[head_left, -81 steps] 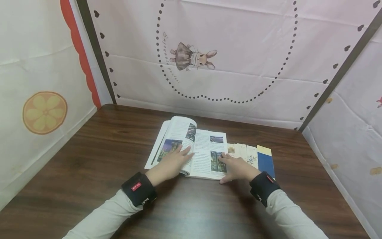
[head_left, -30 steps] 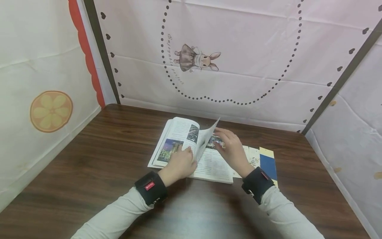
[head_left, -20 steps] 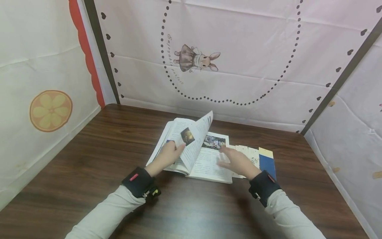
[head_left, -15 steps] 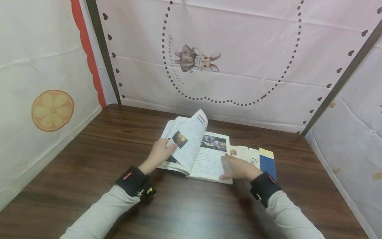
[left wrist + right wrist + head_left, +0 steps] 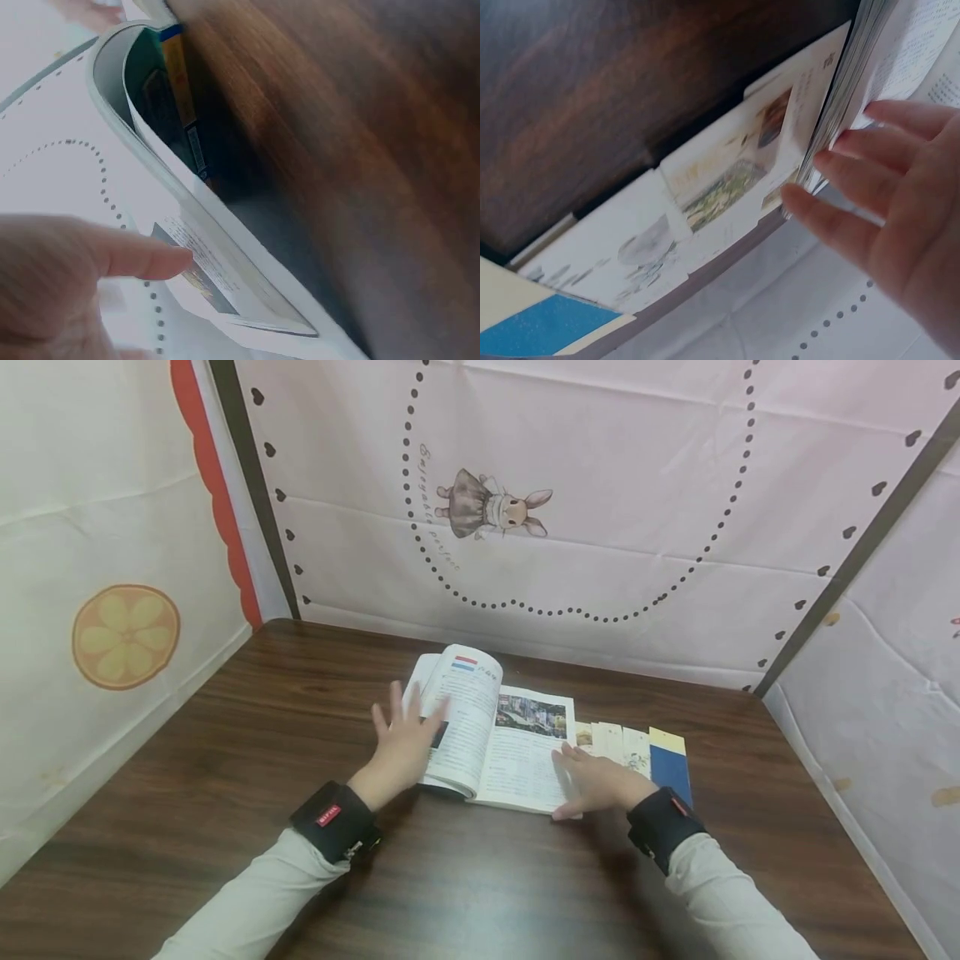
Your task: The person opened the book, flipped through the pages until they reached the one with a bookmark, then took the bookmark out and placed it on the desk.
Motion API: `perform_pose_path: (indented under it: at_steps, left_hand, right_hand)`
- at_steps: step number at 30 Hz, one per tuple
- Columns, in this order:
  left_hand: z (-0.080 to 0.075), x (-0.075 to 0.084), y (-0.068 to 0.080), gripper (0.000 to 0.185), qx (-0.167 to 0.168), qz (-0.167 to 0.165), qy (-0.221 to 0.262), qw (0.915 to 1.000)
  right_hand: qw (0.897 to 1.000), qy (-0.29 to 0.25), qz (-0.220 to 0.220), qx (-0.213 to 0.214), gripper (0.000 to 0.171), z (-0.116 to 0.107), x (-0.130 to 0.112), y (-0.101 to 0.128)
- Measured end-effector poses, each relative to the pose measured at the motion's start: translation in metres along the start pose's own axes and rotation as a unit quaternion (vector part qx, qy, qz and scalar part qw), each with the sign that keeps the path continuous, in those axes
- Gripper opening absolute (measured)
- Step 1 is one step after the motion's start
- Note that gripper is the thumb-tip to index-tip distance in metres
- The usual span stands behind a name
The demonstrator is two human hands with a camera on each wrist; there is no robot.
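A thick paperback book (image 5: 517,768) lies open on the wooden table, its left-hand pages (image 5: 468,727) bowed up towards the spine. My left hand (image 5: 401,747) is over the outer side of those pages with fingers spread; the left wrist view shows its thumb (image 5: 142,255) over a printed picture. My right hand (image 5: 600,783) rests at the outer edge of the right-hand page, fingers extended, thumb near the bottom corner. In the right wrist view, its fingertips (image 5: 829,161) lie along the book's page edges. Neither hand grips anything.
Several cream, illustrated cards (image 5: 609,742) fan out from beside the book's right edge. At their far end is a blue-and-yellow card (image 5: 669,767). The dark wooden table (image 5: 465,877) is backed by printed cloth walls (image 5: 615,485).
A page raised by the right hand was passed to the left hand and now lies over on the left side. The left hand has spread its fingers; the right hand returned to the page edge.
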State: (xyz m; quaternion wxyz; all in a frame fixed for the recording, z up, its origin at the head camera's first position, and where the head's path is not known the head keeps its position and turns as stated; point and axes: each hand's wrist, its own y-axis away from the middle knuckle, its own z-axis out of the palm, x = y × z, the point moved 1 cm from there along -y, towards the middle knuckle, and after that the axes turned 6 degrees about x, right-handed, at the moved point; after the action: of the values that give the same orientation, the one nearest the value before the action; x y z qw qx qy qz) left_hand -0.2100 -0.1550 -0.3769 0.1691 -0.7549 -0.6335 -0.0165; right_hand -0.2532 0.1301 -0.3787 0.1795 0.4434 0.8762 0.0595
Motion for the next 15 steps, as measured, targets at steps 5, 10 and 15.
perform_pose_path:
  at_steps: [5, 10, 15]
  left_hand:
    - [0.002, 0.013, 0.001, 0.053, -0.076, 0.176, -0.039, 0.9806]
    - [0.000, 0.025, 0.003, 0.039, -0.053, 0.184, -0.038, 0.9808]
    - [0.001, 0.028, 0.003, 0.033, -0.025, 0.147, -0.011, 0.9887]
  right_hand:
    - [1.000, -0.015, -0.020, -0.016, 0.091, -0.004, 0.002, -0.003]
    - [0.999, -0.015, -0.028, 0.001, 0.065, -0.006, 0.004, -0.003]
    - [0.991, 0.056, -0.062, 0.104, 0.026, -0.010, 0.000, -0.002]
